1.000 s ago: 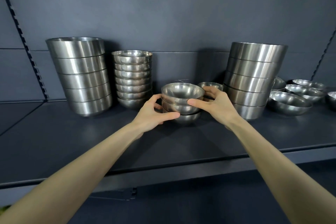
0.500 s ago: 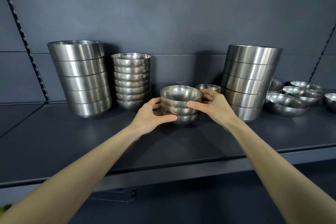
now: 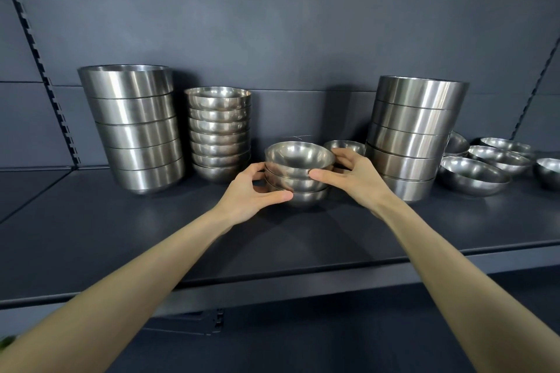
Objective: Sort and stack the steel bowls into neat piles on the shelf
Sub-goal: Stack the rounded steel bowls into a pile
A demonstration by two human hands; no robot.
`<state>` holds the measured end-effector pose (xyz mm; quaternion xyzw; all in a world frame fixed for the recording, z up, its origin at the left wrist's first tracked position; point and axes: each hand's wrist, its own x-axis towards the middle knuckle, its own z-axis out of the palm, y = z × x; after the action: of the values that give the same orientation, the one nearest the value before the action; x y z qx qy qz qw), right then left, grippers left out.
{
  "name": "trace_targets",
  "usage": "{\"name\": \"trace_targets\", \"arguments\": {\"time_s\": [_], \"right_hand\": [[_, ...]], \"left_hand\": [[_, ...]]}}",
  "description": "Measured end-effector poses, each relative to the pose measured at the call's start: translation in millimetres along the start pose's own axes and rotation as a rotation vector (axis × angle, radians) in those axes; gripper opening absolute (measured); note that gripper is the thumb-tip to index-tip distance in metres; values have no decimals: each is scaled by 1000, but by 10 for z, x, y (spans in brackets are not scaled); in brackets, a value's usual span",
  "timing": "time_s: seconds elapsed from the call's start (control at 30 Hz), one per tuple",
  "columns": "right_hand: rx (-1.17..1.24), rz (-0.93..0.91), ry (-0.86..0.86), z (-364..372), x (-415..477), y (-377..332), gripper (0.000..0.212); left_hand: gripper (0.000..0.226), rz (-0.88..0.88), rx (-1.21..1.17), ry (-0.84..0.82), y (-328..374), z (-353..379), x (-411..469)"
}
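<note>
as left hand [image 3: 251, 194] and right hand [image 3: 354, 175] clasp steel bowls [image 3: 298, 157], rounded, shiny

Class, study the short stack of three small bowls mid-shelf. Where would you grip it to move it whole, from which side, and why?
Probably the lowest bowl of the short stack, a hand on each flank, reaching in from the front. The bowls only nest, so a low hold carries all three; its rounded wall leaves room to hook under, and the shelf front is open.

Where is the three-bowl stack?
Head view, centre: the stack sits on the shelf between the small-bowl pile and right tall pile, held by left hand and right hand.
</note>
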<state>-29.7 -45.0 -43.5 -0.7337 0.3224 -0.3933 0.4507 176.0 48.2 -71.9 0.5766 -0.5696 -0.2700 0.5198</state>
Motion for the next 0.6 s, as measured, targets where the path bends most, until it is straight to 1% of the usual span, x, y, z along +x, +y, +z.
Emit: {"name": "trace_targets", "arguments": {"time_s": [0.07, 0.1, 0.17, 0.2, 0.33, 0.5, 0.6], "right_hand": [[-8, 8, -3, -3, 9, 7, 70], [-14, 15, -2, -5, 9, 7, 71], [-39, 10, -1, -25, 26, 24, 47], [-49, 9, 1, -30, 37, 32, 40], [-39, -1, 2, -21, 42, 19, 39], [-12, -14, -28, 65, 33, -6, 44], [13, -29, -69, 182, 25, -36, 45]], "left_hand": [[55, -5, -10, -2, -10, 1, 4], [56, -8, -6, -2, -14, 1, 5], [61, -12, 9, 0, -19, -1, 8], [63, -15, 16, 6, -18, -3, 7], [62, -15, 40, 37, 6, 7, -11], [59, -22, 50, 68, 6, -69, -131], [50, -14, 59, 100, 11, -163, -250]]}}
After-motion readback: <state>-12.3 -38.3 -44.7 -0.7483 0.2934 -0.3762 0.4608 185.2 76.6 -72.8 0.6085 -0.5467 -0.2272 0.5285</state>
